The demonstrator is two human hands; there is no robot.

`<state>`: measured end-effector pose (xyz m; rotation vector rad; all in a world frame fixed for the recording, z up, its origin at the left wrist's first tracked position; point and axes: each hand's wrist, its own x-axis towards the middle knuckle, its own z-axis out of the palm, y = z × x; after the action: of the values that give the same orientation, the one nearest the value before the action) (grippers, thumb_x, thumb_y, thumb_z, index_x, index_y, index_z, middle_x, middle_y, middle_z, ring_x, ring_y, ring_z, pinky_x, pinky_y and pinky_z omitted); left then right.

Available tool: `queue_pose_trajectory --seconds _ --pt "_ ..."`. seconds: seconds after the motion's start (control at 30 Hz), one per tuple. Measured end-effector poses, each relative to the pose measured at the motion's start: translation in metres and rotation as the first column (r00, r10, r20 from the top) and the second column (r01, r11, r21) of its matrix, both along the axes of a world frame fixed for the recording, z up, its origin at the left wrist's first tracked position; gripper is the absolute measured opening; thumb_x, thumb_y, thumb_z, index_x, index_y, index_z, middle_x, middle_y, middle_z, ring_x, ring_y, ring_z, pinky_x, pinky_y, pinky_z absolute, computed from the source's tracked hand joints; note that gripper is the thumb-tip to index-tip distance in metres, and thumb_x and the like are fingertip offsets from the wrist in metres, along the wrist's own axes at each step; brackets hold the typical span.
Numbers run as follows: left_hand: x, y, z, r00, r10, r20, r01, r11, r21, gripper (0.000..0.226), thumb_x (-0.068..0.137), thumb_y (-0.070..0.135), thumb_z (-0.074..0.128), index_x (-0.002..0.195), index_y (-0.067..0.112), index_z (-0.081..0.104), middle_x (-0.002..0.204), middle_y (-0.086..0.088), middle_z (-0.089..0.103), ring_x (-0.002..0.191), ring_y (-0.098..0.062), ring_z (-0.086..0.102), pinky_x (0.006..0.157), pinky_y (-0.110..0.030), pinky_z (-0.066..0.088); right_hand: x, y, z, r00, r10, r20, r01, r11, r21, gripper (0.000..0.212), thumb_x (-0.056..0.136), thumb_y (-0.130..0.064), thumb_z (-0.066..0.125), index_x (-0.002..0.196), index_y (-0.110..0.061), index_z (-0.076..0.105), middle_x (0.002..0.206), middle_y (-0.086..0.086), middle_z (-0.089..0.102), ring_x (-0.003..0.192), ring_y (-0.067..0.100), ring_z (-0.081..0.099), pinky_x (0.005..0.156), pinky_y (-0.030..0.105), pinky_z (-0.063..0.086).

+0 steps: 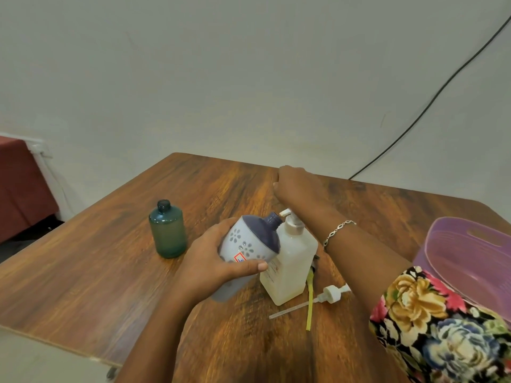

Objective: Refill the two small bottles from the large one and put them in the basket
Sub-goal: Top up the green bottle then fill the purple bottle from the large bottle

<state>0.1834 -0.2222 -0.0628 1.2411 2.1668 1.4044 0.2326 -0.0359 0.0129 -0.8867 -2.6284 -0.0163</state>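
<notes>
Nearest, a floral sleeve covered the right upper arm. A loose pump with its dip tube lay flat on the desk, just beside a yellow strip.

The left hand gripped the white bottle, thumb across the front and fingers wrapped round the far side. That bottle had a dark blue top and was uncapped. It was tilted with its open neck right at the spout of the large bottle; I couldn't tell whether they touched.

The large bottle stood upright at the desk's middle, pale liquid inside, its pump head on. The purple basket sat at the right edge, well apart from the bottles. A bracelet was on the right wrist.

The green bottle stood upright and uncapped to the left, apart from the others.

The right hand was above and just beyond the pump head, back to the camera. Its fingers were hidden, so I couldn't tell its grip or whether it touched the pump.

Furthest back, a black cable ran along the wall.
</notes>
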Motion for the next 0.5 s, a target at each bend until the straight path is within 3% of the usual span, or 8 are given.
queue_pose_trajectory --seconds 0.27,0.5 --pt "0.000 -0.003 0.003 1.000 0.000 -0.006 0.000 1.000 0.008 0.094 0.041 0.074 0.067 0.126 0.038 0.048 0.111 0.014 0.059 0.095 -0.007 0.059 0.077 -0.028 0.053 0.001 0.008 0.012 0.999 0.001 -0.034 -0.003 0.997 -0.077 0.017 0.092 -0.016 0.047 0.102 -0.010 0.059 0.097 0.008 0.063 0.077 0.022 0.050 0.065 0.028 0.035" --pt "0.001 0.000 0.003 1.000 -0.016 0.007 0.016 1.000 -0.008 0.094 0.041 0.074 0.067 0.126 0.038 0.048 0.111 0.015 0.059 0.096 -0.007 0.059 0.080 -0.032 0.054 -0.003 0.002 0.004 1.000 0.013 0.009 -0.013 1.000 0.017 0.016 0.093 -0.014 0.047 0.099 -0.008 0.060 0.093 0.009 0.064 0.072 0.022 0.050 0.062 0.028 0.036"
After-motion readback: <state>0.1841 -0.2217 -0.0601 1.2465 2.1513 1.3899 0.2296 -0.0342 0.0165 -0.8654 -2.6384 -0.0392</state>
